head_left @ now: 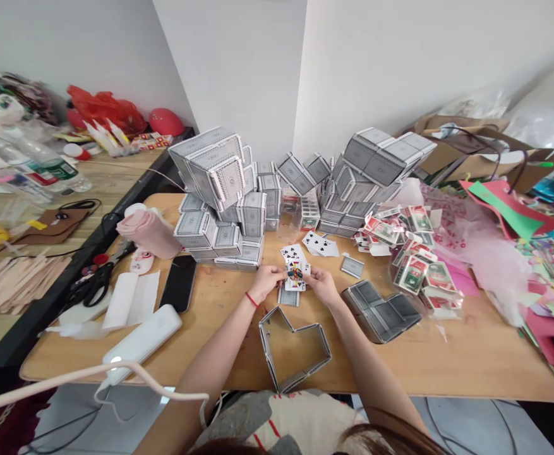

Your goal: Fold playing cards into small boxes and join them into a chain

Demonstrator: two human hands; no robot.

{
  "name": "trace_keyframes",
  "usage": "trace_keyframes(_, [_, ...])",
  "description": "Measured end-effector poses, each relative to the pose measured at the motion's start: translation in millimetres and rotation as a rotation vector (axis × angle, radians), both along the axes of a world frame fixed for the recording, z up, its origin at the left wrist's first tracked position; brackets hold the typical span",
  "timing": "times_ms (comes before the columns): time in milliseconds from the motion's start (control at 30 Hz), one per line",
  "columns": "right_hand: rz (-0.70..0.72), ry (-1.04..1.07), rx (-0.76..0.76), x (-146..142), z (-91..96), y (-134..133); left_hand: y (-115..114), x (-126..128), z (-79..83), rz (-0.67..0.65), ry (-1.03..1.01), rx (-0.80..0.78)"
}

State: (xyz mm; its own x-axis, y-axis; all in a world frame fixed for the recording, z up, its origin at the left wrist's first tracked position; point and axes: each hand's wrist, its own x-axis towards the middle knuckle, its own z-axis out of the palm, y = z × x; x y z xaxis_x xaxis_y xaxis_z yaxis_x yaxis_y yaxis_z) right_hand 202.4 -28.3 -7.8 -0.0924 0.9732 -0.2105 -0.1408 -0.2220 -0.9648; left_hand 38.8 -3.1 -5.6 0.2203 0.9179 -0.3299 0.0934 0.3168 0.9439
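My left hand (267, 280) and my right hand (321, 282) meet over the middle of the wooden table (447, 360). Both pinch a few face-up playing cards (295, 273), with a picture card on top. A red band circles my left wrist. Just below the hands lies a face-down card (288, 296). Nearer to me stands a heart-shaped frame made of cards (294, 344). A second heart-shaped card piece (381, 311) lies to the right of my right hand. Loose face-up cards (321, 244) sit just beyond the hands.
Stacks of grey card-built boxes (220, 189) fill the back of the table, more at the right (376, 170). Red-backed card packs (414, 259) lie right. A black phone (179, 283), scissors (97, 281), a pink roll (148, 230) and a white device with cable (141, 341) lie left. Coloured paper scraps (546, 265) pile far right.
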Motion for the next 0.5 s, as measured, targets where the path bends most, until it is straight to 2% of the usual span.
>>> trace_keyframes(200, [-0.024, -0.035, 0.005, -3, -6.5, 2, -2, 5, -2.1, 0.055, 0.071, 0.099])
trace_keyframes(367, [-0.009, -0.001, -0.007, -6, -9.4, 4, -8, 10, -3.3, 0.069, 0.348, 0.399])
trace_keyframes(500, [-0.006, 0.003, -0.003, -7, -6.3, 3, -12, 13, -4.5, 0.058, 0.488, 0.463])
